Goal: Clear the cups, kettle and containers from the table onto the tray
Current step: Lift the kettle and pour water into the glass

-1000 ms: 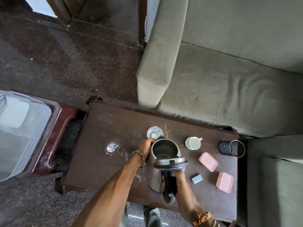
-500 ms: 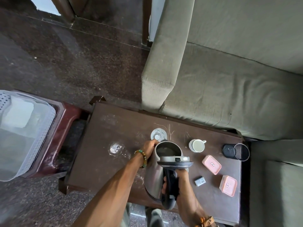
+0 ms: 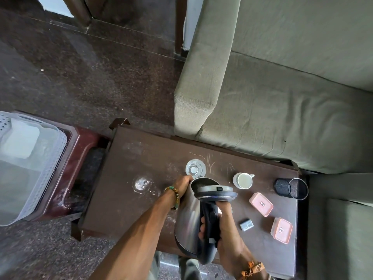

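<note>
Kettle (image 3: 186, 217) now tilted lower over table (image 3: 125, 199) near edge than a second ago. Right hand (image 3: 224, 229) clamped on its handle; left hand (image 3: 182, 183) fingers pressed against its spout side. Glass (image 3: 195, 169) just beyond left fingertips. Grey sofa (image 3: 272, 110) behind; dark floor.

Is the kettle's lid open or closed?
Open. The kettle lid is flipped up, and you can see down into its dark mouth.

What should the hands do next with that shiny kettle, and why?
Probably carry the steel kettle left to the white tray: the right hand grips its handle, the left hand steadies its rim, and its lid stands open.
</note>
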Action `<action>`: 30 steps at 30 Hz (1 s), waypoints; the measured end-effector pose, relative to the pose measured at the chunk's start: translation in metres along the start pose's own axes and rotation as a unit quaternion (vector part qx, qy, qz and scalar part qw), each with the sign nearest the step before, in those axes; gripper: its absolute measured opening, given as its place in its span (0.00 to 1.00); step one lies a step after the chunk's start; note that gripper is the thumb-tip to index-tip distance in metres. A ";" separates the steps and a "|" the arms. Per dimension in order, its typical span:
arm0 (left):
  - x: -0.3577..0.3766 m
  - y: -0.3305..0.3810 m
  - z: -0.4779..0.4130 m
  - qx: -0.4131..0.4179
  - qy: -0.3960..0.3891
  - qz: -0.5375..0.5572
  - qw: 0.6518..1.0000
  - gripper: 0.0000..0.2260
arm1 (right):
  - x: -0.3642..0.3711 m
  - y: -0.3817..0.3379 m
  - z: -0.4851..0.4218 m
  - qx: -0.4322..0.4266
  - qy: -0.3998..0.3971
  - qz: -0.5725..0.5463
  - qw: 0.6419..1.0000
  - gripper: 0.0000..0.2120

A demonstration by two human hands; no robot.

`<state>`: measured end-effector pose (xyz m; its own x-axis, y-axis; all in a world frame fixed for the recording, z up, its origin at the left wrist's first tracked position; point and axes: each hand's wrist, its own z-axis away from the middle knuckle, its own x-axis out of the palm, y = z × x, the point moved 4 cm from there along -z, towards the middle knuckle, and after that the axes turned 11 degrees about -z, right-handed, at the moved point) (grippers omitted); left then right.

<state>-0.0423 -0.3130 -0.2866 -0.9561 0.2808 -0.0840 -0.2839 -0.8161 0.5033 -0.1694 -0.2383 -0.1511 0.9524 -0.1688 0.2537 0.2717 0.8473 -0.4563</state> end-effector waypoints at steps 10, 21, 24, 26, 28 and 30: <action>-0.003 0.005 0.002 -0.014 -0.002 -0.021 1.000 0.04 | 0.016 -0.018 0.001 -0.026 -0.060 0.001 0.998 0.29; -0.003 -0.006 0.003 -0.052 -0.003 0.019 0.998 0.15 | 0.018 -0.014 0.004 0.021 -0.018 -0.046 0.999 0.27; -0.002 -0.005 0.005 -0.042 -0.004 0.014 0.999 0.21 | 0.018 -0.010 0.004 0.040 0.001 -0.047 0.998 0.27; -0.002 -0.005 0.007 -0.042 -0.005 0.014 0.999 0.25 | 0.018 -0.010 0.005 0.042 0.007 -0.053 0.998 0.27; -0.002 -0.007 0.007 -0.049 -0.003 0.019 0.999 0.24 | 0.018 -0.011 0.006 0.041 0.005 -0.063 0.997 0.28; -0.002 -0.007 0.008 -0.057 0.001 0.018 0.998 0.18 | 0.017 -0.010 0.006 0.050 0.019 -0.057 0.997 0.30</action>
<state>-0.0375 -0.3039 -0.2836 -0.9658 0.2496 -0.0704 -0.2563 -0.8773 0.4058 -0.1568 -0.2470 -0.1371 0.9211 -0.2844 0.2659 0.3656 0.8668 -0.3392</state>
